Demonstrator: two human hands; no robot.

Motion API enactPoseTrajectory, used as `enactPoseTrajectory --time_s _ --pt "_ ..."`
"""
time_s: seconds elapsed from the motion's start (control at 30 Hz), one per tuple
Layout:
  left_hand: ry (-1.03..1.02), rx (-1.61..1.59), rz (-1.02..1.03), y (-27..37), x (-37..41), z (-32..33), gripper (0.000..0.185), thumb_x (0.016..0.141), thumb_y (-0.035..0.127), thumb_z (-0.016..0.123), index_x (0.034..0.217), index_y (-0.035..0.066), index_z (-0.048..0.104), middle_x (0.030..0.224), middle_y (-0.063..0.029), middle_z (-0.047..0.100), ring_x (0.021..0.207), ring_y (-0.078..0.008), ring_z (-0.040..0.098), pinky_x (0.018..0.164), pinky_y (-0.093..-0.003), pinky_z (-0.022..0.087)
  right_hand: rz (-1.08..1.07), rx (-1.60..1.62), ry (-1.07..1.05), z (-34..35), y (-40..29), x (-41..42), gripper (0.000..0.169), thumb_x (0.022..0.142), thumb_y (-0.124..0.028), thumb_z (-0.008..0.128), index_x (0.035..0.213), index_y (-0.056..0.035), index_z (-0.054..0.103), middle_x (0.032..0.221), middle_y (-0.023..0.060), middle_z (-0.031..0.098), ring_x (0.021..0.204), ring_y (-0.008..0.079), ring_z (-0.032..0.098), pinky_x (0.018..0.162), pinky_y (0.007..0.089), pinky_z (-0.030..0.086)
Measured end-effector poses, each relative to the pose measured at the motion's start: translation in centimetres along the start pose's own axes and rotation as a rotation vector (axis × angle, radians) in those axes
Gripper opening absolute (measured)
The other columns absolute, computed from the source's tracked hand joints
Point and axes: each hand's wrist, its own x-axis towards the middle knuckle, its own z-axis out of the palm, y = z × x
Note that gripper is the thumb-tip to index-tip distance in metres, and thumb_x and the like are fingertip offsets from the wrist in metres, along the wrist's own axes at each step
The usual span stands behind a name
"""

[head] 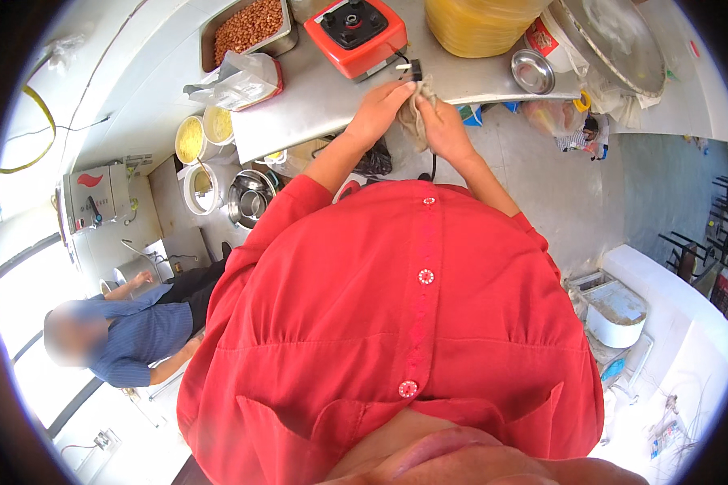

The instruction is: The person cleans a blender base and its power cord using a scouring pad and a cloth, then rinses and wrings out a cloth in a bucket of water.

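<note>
At the front edge of the steel counter (315, 112), my two hands meet around a crumpled beige cloth (414, 124). My right hand (448, 126) grips the cloth between thumb and fingers. My left hand (381, 112) is closed at the cloth's other side, its fingertips just below a black power plug (417, 70) with pale prongs. Whether those fingers pinch the cord or only the cloth is hidden. A black cord (434, 167) hangs below the cloth. Just beyond sits a red blender base (357, 37) with a black top and no jar on it.
A steel pan of peanuts (247, 29), a plastic bag (239, 82), a yellow wrapped container (482, 24) and a steel bowl (532, 71) stand on the counter. Buckets (201, 193) and steel pots (252, 194) are on the floor at left. Another person (148, 333) is at far left.
</note>
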Motion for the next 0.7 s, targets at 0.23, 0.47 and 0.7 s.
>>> enactPoseTrajectory --time_s 0.23,0.47,0.7 --pt "0.008 -0.337 -0.122 -0.1 0.2 0.7 0.038 0.099 0.031 0.051 0.111 -0.002 0.064 0.106 -0.0074 0.065 0.096 -0.0144 0.059 0.086 -0.0278 0.047 -0.077 0.030 -0.210 0.2 -0.1 -0.5 0.038 0.097 -0.034 0.045 0.110 -0.0007 0.059 0.101 0.0251 0.064 0.095 0.0398 0.061 0.085 0.0421 0.046" --pt "0.258 -0.519 -0.218 1.5 1.2 -1.4 0.036 0.102 0.033 0.043 0.108 0.003 0.063 0.098 -0.0066 0.065 0.099 -0.0148 0.058 0.087 -0.0285 0.045 -0.050 0.011 -0.227 1.2 1.8 -3.0 0.034 0.096 -0.029 0.049 0.114 -0.0020 0.058 0.107 0.0261 0.063 0.102 0.0420 0.059 0.089 0.0445 0.045" --pt "0.205 -0.785 -0.086 0.5 1.6 -0.3 0.029 0.103 0.026 0.040 0.095 0.004 0.057 0.064 0.0048 0.034 0.059 -0.0089 0.035 0.057 -0.0226 0.033 -0.123 -0.325 -0.193 1.9 2.0 -3.1 0.038 0.098 -0.035 0.045 0.104 0.0008 0.058 0.096 0.0291 0.062 0.086 0.0415 0.061 0.072 0.0484 0.048"
